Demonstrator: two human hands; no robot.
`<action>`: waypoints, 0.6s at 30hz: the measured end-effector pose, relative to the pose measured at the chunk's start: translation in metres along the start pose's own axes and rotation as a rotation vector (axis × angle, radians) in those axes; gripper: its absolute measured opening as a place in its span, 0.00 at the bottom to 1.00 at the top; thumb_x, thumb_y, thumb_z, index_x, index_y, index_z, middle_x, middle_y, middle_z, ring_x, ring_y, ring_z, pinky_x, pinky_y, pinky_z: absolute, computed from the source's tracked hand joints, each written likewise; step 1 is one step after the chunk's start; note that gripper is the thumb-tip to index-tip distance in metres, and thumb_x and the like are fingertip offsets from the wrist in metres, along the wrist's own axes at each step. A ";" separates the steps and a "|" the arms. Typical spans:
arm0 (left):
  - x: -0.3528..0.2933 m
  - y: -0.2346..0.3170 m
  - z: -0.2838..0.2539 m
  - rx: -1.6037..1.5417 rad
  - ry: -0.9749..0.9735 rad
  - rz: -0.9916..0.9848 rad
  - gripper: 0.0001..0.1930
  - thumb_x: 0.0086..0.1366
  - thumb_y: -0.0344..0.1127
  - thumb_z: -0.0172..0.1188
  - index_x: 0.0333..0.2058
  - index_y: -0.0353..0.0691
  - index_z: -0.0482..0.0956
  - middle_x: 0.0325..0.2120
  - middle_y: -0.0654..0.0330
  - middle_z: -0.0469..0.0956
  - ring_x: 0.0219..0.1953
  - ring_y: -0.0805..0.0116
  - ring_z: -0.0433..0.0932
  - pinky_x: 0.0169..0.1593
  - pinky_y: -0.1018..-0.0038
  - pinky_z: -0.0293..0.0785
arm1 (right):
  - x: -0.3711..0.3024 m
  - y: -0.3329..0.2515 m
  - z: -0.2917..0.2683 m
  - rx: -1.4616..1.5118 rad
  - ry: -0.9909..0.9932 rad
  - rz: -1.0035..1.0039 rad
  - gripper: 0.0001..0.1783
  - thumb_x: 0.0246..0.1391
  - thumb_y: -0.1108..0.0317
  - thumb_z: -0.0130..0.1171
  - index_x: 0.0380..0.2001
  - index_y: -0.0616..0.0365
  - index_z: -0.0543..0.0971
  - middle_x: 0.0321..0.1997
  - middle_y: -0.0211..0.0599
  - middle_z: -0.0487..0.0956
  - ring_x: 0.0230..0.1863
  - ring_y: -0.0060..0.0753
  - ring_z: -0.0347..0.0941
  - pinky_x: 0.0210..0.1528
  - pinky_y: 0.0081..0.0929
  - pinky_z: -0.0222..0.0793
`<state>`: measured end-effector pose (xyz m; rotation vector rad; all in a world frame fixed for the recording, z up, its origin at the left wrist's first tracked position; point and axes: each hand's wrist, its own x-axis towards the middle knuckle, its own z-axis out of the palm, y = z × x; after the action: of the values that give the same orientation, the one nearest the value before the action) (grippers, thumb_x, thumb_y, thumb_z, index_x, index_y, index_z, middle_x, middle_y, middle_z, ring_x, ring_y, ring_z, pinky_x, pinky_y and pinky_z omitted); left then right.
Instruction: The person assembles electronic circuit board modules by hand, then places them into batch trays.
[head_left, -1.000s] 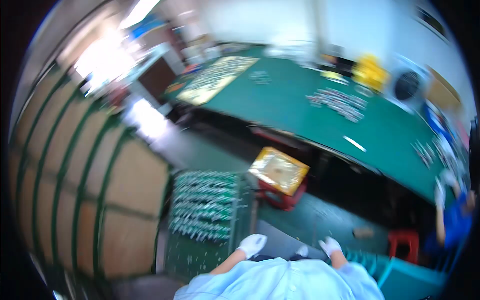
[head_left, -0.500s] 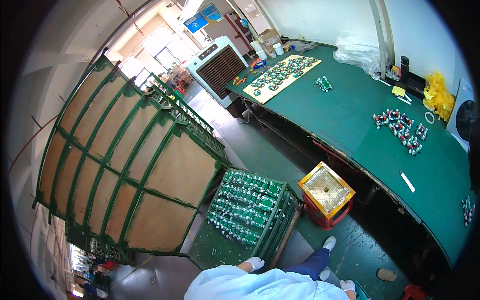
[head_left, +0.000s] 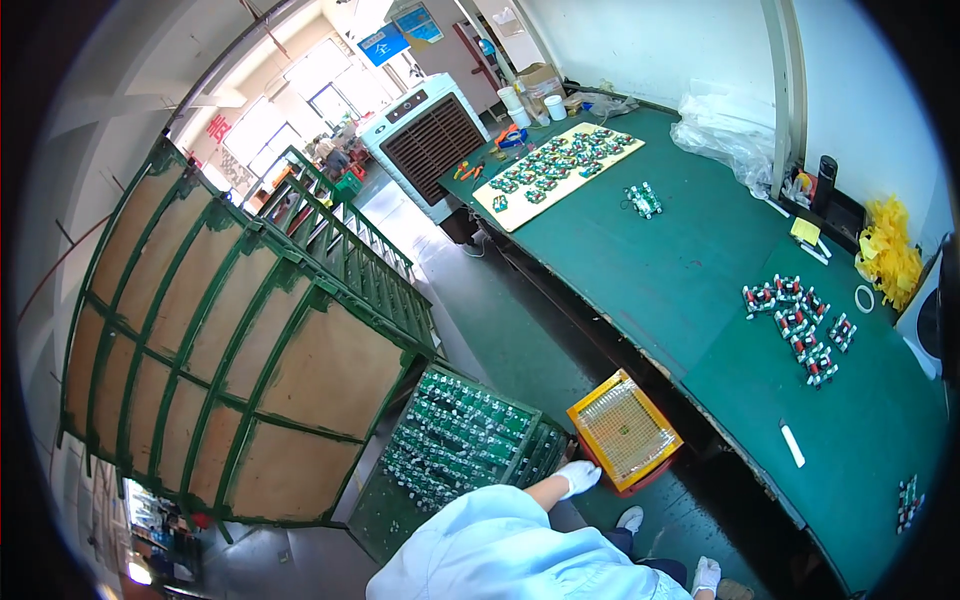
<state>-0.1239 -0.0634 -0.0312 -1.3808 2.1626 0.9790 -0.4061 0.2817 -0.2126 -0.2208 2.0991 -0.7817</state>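
Left hand: your gloved left hand (head_left: pixel 578 476) is reaching down to the gap between the green crate (head_left: pixel 455 445) and the yellow tray (head_left: pixel 624 429); you are touching or nearly touching the tray's near corner, and whether the fingers are spread or curled cannot be told from this height.
Right hand: your right hand (head_left: pixel 706 574), also in a white glove, is hanging low by your leg at the picture's lower edge, holding nothing that shows; how far its fingers are spread cannot be told.
Crate: it is sitting on the floor beside the green racks (head_left: pixel 250 340), packed with rows of small green-and-white parts.
Tray: it is lying on a red stool just beside the crate, under the edge of the long green table (head_left: pixel 700 280), and it is looking bare inside.
Table: more parts are lying in clusters there, some on a pale board (head_left: pixel 558 172), some loose (head_left: pixel 800 325).
Progress: by the look of it, you are only starting; the crate is full, the tray is holding nothing, and almost all the moving is left.
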 end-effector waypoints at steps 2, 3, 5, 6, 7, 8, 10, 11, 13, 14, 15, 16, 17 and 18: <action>0.027 0.000 -0.007 0.019 0.099 0.051 0.25 0.64 0.49 0.36 0.35 0.32 0.75 0.38 0.43 0.74 0.42 0.46 0.73 0.48 0.61 0.67 | -0.032 -0.050 -0.008 -0.249 -0.158 -0.031 0.31 0.54 0.47 0.45 0.44 0.67 0.72 0.48 0.54 0.73 0.51 0.50 0.66 0.54 0.34 0.59; 0.036 0.010 -0.013 0.098 0.075 0.116 0.25 0.64 0.49 0.35 0.36 0.32 0.74 0.39 0.45 0.74 0.43 0.48 0.72 0.49 0.61 0.66 | -0.019 -0.033 -0.006 -0.358 -0.191 -0.080 0.29 0.56 0.49 0.42 0.44 0.67 0.71 0.47 0.52 0.73 0.50 0.52 0.66 0.52 0.35 0.60; 0.047 0.024 -0.017 0.112 0.074 0.146 0.25 0.64 0.49 0.35 0.36 0.32 0.74 0.39 0.45 0.74 0.44 0.48 0.72 0.50 0.62 0.66 | 0.009 -0.017 -0.010 -0.526 -0.237 -0.306 0.23 0.56 0.55 0.44 0.42 0.64 0.72 0.45 0.52 0.73 0.43 0.52 0.68 0.47 0.39 0.62; 0.036 0.034 -0.021 0.127 0.067 0.154 0.25 0.64 0.49 0.34 0.36 0.32 0.74 0.40 0.45 0.74 0.45 0.49 0.72 0.50 0.62 0.65 | 0.012 -0.022 -0.020 -0.531 -0.230 -0.271 0.23 0.54 0.55 0.45 0.42 0.64 0.73 0.44 0.52 0.73 0.43 0.52 0.68 0.47 0.39 0.62; 0.046 0.027 -0.007 0.096 0.079 0.132 0.25 0.64 0.48 0.34 0.37 0.32 0.74 0.40 0.45 0.74 0.47 0.49 0.71 0.51 0.62 0.65 | 0.014 -0.029 -0.031 -0.537 -0.223 -0.238 0.23 0.53 0.54 0.45 0.41 0.65 0.73 0.44 0.53 0.74 0.43 0.52 0.69 0.47 0.39 0.63; 0.039 0.027 0.000 -0.021 0.079 -0.035 0.26 0.64 0.48 0.34 0.37 0.31 0.74 0.40 0.44 0.74 0.47 0.49 0.71 0.52 0.63 0.64 | 0.016 -0.038 -0.044 -0.543 -0.216 -0.206 0.23 0.52 0.54 0.46 0.40 0.65 0.74 0.43 0.53 0.74 0.43 0.52 0.69 0.47 0.39 0.63; 0.023 0.026 0.018 0.038 0.030 -0.059 0.26 0.62 0.48 0.34 0.36 0.31 0.76 0.40 0.42 0.73 0.45 0.46 0.71 0.50 0.59 0.65 | 0.021 -0.059 -0.074 -0.554 -0.195 -0.134 0.24 0.50 0.54 0.48 0.38 0.66 0.75 0.42 0.54 0.74 0.44 0.52 0.70 0.48 0.39 0.64; 0.010 0.028 0.032 -0.012 0.058 -0.130 0.26 0.63 0.47 0.34 0.36 0.32 0.76 0.41 0.42 0.73 0.45 0.45 0.71 0.49 0.59 0.66 | 0.024 -0.070 -0.086 -0.556 -0.181 -0.100 0.24 0.49 0.54 0.48 0.37 0.66 0.75 0.42 0.54 0.75 0.44 0.52 0.70 0.48 0.39 0.64; -0.012 0.018 0.061 0.156 -0.106 -0.057 0.25 0.63 0.48 0.36 0.37 0.34 0.76 0.42 0.42 0.73 0.44 0.46 0.72 0.49 0.59 0.66 | 0.032 -0.089 -0.107 -0.573 -0.172 -0.051 0.25 0.47 0.53 0.50 0.36 0.67 0.76 0.41 0.55 0.75 0.45 0.52 0.71 0.48 0.39 0.65; -0.025 0.041 0.060 0.203 -0.207 -0.055 0.23 0.63 0.46 0.38 0.37 0.34 0.76 0.40 0.42 0.74 0.44 0.46 0.72 0.48 0.58 0.67 | 0.030 -0.085 -0.124 -0.570 -0.141 0.009 0.25 0.45 0.53 0.50 0.35 0.67 0.77 0.40 0.56 0.75 0.45 0.52 0.71 0.48 0.38 0.65; -0.025 0.055 0.065 0.110 -0.242 -0.163 0.23 0.63 0.46 0.38 0.37 0.34 0.76 0.40 0.43 0.74 0.45 0.47 0.72 0.47 0.58 0.67 | 0.034 -0.077 -0.139 -0.526 -0.084 -0.009 0.23 0.47 0.54 0.50 0.33 0.67 0.77 0.39 0.55 0.76 0.45 0.52 0.71 0.48 0.39 0.65; -0.027 0.067 0.072 0.013 -0.267 -0.283 0.22 0.63 0.46 0.39 0.38 0.33 0.76 0.39 0.43 0.74 0.45 0.47 0.72 0.47 0.59 0.67 | 0.042 -0.071 -0.155 -0.487 -0.033 -0.041 0.22 0.48 0.54 0.50 0.32 0.66 0.77 0.38 0.55 0.76 0.44 0.52 0.71 0.47 0.39 0.65; -0.020 0.055 0.093 0.034 -0.188 -0.250 0.23 0.63 0.47 0.38 0.38 0.33 0.76 0.40 0.43 0.74 0.45 0.47 0.72 0.48 0.59 0.67 | 0.049 -0.078 -0.164 -0.481 -0.003 -0.132 0.23 0.49 0.53 0.50 0.29 0.65 0.77 0.35 0.55 0.77 0.42 0.53 0.71 0.46 0.40 0.66; -0.015 0.041 0.114 0.062 -0.119 -0.219 0.24 0.63 0.48 0.38 0.38 0.33 0.76 0.40 0.43 0.74 0.46 0.47 0.71 0.48 0.59 0.67 | 0.048 -0.083 -0.167 -0.469 0.023 -0.211 0.23 0.50 0.51 0.49 0.27 0.64 0.78 0.33 0.55 0.77 0.40 0.54 0.72 0.44 0.42 0.66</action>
<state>-0.1591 0.0410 -0.0845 -1.4543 1.8937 0.8798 -0.5757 0.2719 -0.1226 -0.6977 2.2814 -0.3980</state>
